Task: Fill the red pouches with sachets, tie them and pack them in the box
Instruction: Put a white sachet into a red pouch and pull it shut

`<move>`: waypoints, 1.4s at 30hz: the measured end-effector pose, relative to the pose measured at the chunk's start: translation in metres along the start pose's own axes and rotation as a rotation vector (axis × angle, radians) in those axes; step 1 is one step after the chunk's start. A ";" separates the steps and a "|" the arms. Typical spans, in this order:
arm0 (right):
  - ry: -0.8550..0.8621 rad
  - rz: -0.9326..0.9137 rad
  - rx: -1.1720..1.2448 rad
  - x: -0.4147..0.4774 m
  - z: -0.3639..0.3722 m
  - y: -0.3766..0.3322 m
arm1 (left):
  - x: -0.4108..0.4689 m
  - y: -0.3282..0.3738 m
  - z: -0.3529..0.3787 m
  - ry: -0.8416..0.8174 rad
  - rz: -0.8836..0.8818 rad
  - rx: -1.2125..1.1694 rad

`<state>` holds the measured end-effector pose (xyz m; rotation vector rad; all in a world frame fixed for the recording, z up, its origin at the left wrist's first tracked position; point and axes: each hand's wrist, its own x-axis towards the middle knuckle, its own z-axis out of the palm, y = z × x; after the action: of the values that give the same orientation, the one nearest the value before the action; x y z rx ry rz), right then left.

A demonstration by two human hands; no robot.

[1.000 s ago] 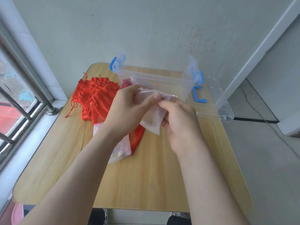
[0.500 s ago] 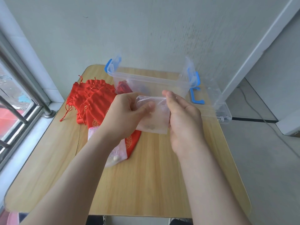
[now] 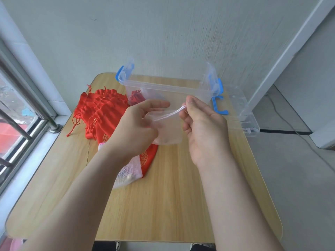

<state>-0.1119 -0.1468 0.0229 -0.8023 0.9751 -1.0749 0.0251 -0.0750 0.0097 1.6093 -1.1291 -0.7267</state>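
Field notes, head view.

- Hands: two, at frame centre, above one wooden table [image 3: 172, 205].
- One sheer sachet [image 3: 169, 132] is held between them, clear of the tabletop and in front of the box.
- Left hand [image 3: 137, 124]: the fingers are curled and the left edge of the sachet's mouth is pinched between thumb and fingers.
- Right hand [image 3: 204, 127]: one white drawstring [image 3: 171, 115] is pinched between thumb and forefinger at its right end. The other fingers are loosely curled. The string is stretched in a line across the sachet's mouth.
- One clear box [image 3: 163, 86] is noted at upper centre, open, with two blue latches, one at each end.
- One boxed red pouch [image 3: 136, 96] is made out through the left end of the front wall. Whether more lie inside cannot be told.
- One clear lid [image 3: 243, 113] with one blue handle is set just right of the box, at the table's right edge.
- A red pouch pile [image 3: 101, 107] is recorded at centre left. Several pouches overlap and the exact number cannot be told.
- One flat red pouch [image 3: 146, 156] with gold print lies beneath the left wrist.
- White mesh sachets [image 3: 128, 171] are partly covered by the left forearm. At least one is counted, but the layers cannot be separated.
- One barred window [image 3: 18, 115] is seen at the left edge of the frame.
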 end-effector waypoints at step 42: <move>0.173 -0.250 0.063 -0.005 -0.013 -0.020 | -0.001 0.003 0.020 -0.202 0.124 0.246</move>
<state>-0.1319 -0.1486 0.0369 -0.8034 0.9978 -1.4032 0.0061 -0.0824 0.0062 1.6774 -1.5001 -0.7014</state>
